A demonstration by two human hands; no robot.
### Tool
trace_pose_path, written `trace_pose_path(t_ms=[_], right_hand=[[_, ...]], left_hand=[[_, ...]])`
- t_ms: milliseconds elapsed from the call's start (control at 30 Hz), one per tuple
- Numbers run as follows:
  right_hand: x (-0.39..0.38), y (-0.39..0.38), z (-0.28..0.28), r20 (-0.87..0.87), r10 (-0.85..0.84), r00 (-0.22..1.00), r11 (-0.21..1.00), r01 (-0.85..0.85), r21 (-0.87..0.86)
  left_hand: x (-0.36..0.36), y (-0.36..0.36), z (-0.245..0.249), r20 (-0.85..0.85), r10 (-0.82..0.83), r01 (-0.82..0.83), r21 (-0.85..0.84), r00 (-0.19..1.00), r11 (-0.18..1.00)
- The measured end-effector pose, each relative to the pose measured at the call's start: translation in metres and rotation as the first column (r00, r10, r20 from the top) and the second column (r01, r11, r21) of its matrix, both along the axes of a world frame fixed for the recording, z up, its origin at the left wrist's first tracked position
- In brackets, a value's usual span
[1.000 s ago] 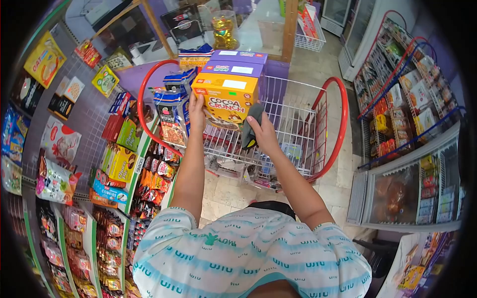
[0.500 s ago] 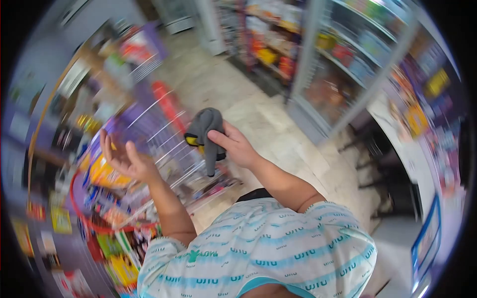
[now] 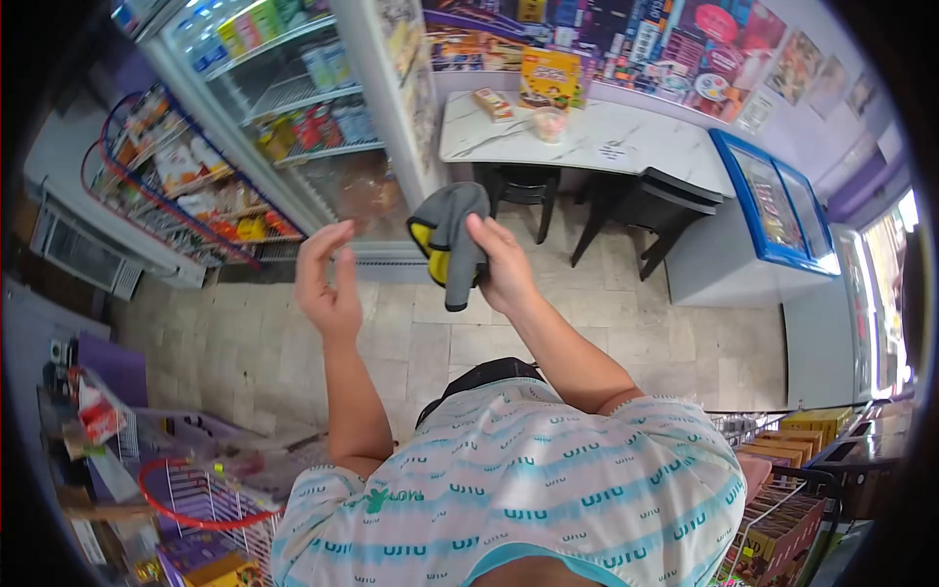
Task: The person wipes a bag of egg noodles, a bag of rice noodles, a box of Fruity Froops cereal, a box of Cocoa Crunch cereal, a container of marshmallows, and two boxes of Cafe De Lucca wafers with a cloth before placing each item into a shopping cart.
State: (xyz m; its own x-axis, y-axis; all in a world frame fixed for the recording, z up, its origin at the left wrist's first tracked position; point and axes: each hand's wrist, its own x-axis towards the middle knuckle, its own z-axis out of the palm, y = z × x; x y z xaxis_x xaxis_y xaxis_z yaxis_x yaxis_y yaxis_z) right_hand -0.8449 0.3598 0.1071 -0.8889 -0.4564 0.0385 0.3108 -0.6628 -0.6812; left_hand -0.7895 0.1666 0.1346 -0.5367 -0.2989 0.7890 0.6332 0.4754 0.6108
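Head view: nearest is the person's white short-sleeved shirt with pale blue stripes [image 3: 509, 479]. Ahead, the right hand [image 3: 506, 264] has its grip clamped on a limp grey cloth item with yellow inner faces and black edging [image 3: 457, 235], held above the beige tiled floor [image 3: 646, 323]. The left hand [image 3: 331, 284] is raised near the cloth, its grip apart, fingers bent. A red-rimmed white wire cart [image 3: 210, 524] stands lower left. Farther off, a white marble-patterned table [image 3: 670, 157] carries a yellow box [image 3: 548, 80] and a small clear tub [image 3: 551, 125]; black chairs [image 3: 641, 205] stand against it.
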Motion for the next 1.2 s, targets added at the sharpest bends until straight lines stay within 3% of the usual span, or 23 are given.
trace_pose_path(t_ms=[167,233,300,433,500,567,633,733,800,833,967,1033,1100,1167,1200], right_hand=[[-0.056,0.062,-0.022,0.136,-0.297,0.945,0.953,0.303,-0.024],[-0.076,0.076,-0.027,0.187,-0.337,0.923,0.937,0.348,-0.03],[-0.1,0.092,-0.029,0.347,-0.323,0.88,0.913,0.386,-0.13],[-0.162,0.112,-0.044,0.357,-0.427,0.831,0.864,0.491,-0.11],[-0.203,0.12,-0.048,0.35,-0.451,0.821,0.845,0.519,-0.129],[-0.241,0.124,-0.044,0.386,-0.51,0.769,0.805,0.584,-0.1],[-0.275,0.127,-0.035,0.385,-0.511,0.768,0.792,0.595,-0.136],[-0.315,0.133,-0.026,0.285,-0.586,0.759,0.746,0.642,-0.176],[-0.33,0.142,-0.036,0.307,-0.601,0.738,0.729,0.664,-0.166],[-0.336,0.148,-0.04,0.319,-0.609,0.726,0.721,0.675,-0.159],[-0.358,0.181,-0.049,0.398,-0.655,0.642,0.654,0.746,-0.126],[-0.372,0.199,-0.051,0.39,-0.66,0.642,0.655,0.746,-0.12],[-0.389,0.22,-0.057,0.373,-0.683,0.629,0.624,0.767,-0.151],[-0.406,0.242,-0.057,0.369,-0.667,0.647,0.647,0.749,-0.143],[-0.414,0.254,-0.056,0.36,-0.649,0.67,0.673,0.727,-0.138]], left_hand=[[-0.105,0.06,-0.013,0.149,-0.233,0.241,-0.038,0.961,0.97],[-0.143,0.077,-0.019,0.221,-0.36,0.369,0.001,0.906,0.929],[-0.183,0.088,-0.027,0.266,-0.402,0.411,0.024,0.876,0.911],[-0.27,0.105,-0.035,0.312,-0.524,0.512,0.127,0.792,0.849],[-0.327,0.106,-0.042,0.345,-0.552,0.56,0.087,0.759,0.824],[-0.385,0.114,-0.048,0.379,-0.494,0.513,0.059,0.782,0.857],[-0.459,0.117,-0.069,0.462,-0.501,0.535,0.065,0.732,0.842],[-0.572,0.131,-0.107,0.544,-0.236,0.413,-0.229,0.805,0.881],[-0.622,0.147,-0.112,0.584,-0.159,0.383,-0.282,0.796,0.88],[-0.645,0.156,-0.111,0.609,-0.074,0.342,-0.337,0.789,0.877],[-0.727,0.185,-0.118,0.656,-0.075,0.387,-0.346,0.751,0.855],[-0.765,0.193,-0.134,0.589,0.017,0.348,-0.501,0.808,0.793],[-0.794,0.198,-0.143,0.623,0.026,0.383,-0.513,0.782,0.768],[-0.809,0.206,-0.15,0.676,0.204,0.397,-0.619,0.708,0.678],[-0.811,0.211,-0.149,0.68,0.209,0.397,-0.618,0.703,0.678]])
